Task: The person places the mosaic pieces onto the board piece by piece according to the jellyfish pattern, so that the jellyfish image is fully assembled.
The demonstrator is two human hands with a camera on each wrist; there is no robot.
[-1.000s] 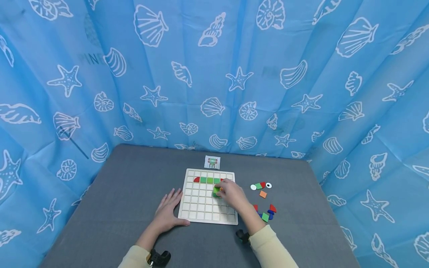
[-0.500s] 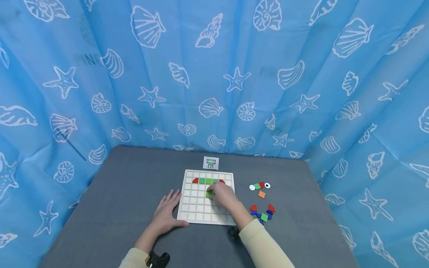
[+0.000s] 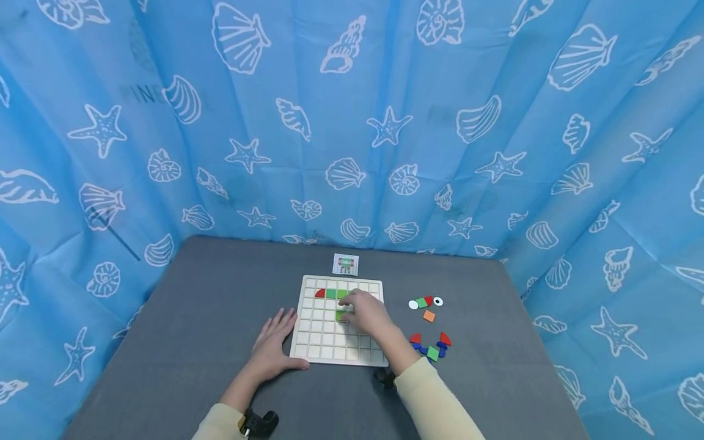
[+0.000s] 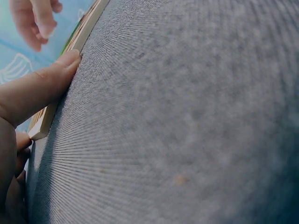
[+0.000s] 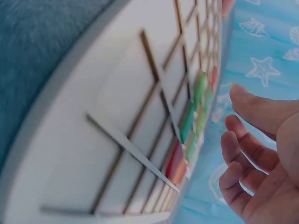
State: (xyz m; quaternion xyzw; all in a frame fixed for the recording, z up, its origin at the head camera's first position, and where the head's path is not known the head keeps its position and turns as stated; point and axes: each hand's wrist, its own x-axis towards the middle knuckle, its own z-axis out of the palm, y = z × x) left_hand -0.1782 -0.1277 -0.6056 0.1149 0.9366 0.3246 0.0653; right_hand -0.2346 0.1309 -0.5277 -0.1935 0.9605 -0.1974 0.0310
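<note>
A pale gridded board (image 3: 315, 351) lies on the table. My left hand (image 3: 271, 351) rests at its lower-left corner, fingers straight along the left edge and thumb (image 4: 44, 84) against the near edge. Over the board hovers my right hand (image 3: 371, 315), its thumb and fingers apart with nothing between them in the right wrist view. Just left of its fingertips a light green square tile (image 3: 340, 316) sits in a cell. Farther up is a row with a red quarter-round tile (image 3: 320, 294) and green tiles (image 3: 331, 294); the hand hides its right part. The right wrist view shows a red tile (image 5: 175, 159) beyond the lower row's green tiles.
A small printed picture card (image 3: 345, 264) lies behind the board. Right of it are loose pieces: white discs (image 3: 413, 305), an orange square (image 3: 429, 316), red quarter-rounds (image 3: 445, 339), a green square (image 3: 432, 354) and several blue pieces (image 3: 442, 346). A blue shell-patterned curtain (image 3: 352, 122) hangs behind the table.
My right hand has shifted left over the board, and its fingers have come off the light green tile, now in a lower-row cell. The left hand has stayed at the corner.
</note>
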